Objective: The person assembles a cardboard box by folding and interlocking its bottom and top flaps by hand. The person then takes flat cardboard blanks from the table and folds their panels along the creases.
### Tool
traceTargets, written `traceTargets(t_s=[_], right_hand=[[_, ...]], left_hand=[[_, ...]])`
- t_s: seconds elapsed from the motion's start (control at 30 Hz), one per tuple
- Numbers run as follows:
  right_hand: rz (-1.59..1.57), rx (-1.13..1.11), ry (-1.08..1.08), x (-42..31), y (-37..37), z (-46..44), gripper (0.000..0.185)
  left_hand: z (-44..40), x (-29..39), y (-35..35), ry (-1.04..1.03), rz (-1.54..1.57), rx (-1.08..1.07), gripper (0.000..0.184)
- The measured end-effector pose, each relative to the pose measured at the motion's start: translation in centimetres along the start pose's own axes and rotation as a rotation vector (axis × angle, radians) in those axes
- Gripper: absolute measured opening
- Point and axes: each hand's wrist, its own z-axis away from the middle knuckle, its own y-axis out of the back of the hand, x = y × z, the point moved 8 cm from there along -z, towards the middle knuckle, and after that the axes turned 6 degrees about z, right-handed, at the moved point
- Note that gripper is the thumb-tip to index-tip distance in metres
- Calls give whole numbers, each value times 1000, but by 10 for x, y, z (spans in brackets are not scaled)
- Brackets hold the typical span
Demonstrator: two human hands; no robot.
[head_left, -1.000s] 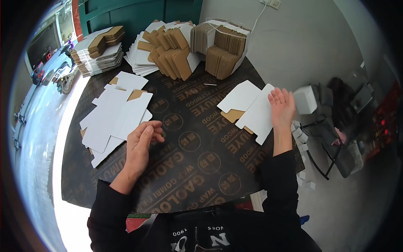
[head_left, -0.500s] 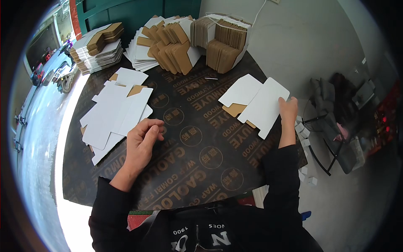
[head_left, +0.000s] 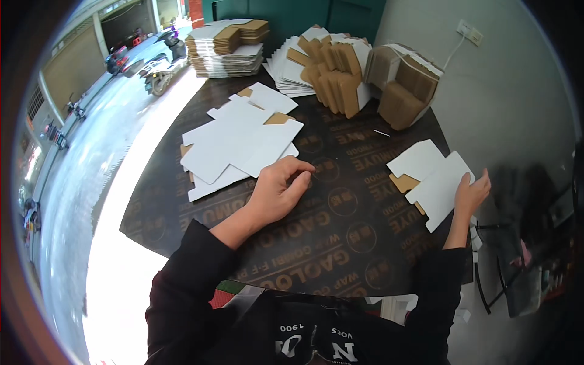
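The right hand (head_left: 471,193) is half open at the outer edge of a white carton blank (head_left: 439,185), its thumb over the blank's edge and its fingers spread apart from the thumb, just beyond that edge. Whether the fingertips also meet the board underneath, I cannot tell.

The blank lies flat near the right edge of the dark printed counter (head_left: 304,264). Its larger panel has its long axis running from far right to near left, a narrow tab pointing towards the person; a second panel reaches away to the left, and brown board shows along the left side.

The right forearm stretches forward from a black sleeve (head_left: 435,280), wrist near the counter's edge. The left hand (head_left: 281,190) is loosely curled and holds nothing visible, thumb side up, its forearm slanting inward over the counter. Just beyond it lies a flat group of white blanks (head_left: 237,137), lengthwise from near left to far right. Stacked cartons (head_left: 225,52) stand at the back.
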Motion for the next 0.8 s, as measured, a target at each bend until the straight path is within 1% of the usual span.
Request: traceTargets(t_s=[0.07, 0.1, 0.13, 0.17, 0.2, 0.23, 0.27, 0.33, 0.37, 0.4, 0.5, 0.57, 0.63, 0.8], right_hand=[[-207, 96, 251, -42, 11, 11, 49], [-311, 72, 357, -65, 20, 20, 48], [-370, 96, 487, -87, 31, 32, 45], [-406, 87, 589, -113, 44, 45, 43], [-439, 80, 691, -135, 55, 60, 41], [-446, 85, 688, -143, 59, 68, 41], [-539, -20, 770, -153, 58, 79, 37], [-686, -183, 891, -174, 63, 100, 31], [-745, -241, 931, -182, 67, 107, 28], [-755, -246, 935, -183, 67, 112, 28], [-811, -389, 991, -189, 63, 125, 24], [-830, -402, 992, -189, 64, 126, 23], [-809, -447, 956, -186, 59, 123, 21], [-806, -472, 914, -182, 58, 118, 20]], left_hand=[[-5, 3, 10, -2, -39, 32, 15], [-9, 3, 18, -25, -80, 59, 15], [-14, 4, 27, -51, -120, 85, 16], [-17, 1, 36, 26, -162, 105, 17], [-21, -1, 46, 62, -185, 116, 18], [-24, -3, 55, 97, -209, 126, 18], [-27, -11, 66, 148, -359, 113, 21], [-34, -27, 89, 245, -636, 51, 33], [-36, -30, 101, 274, -703, 30, 38], [-39, -34, 113, 303, -769, 6, 43], [-37, -53, 140, 568, -1155, -191, 89], [-36, -62, 151, 621, -1251, -236, 105], [-29, -77, 159, 716, -1293, -337, 117], [-21, -96, 166, 804, -1173, -419, 122]])
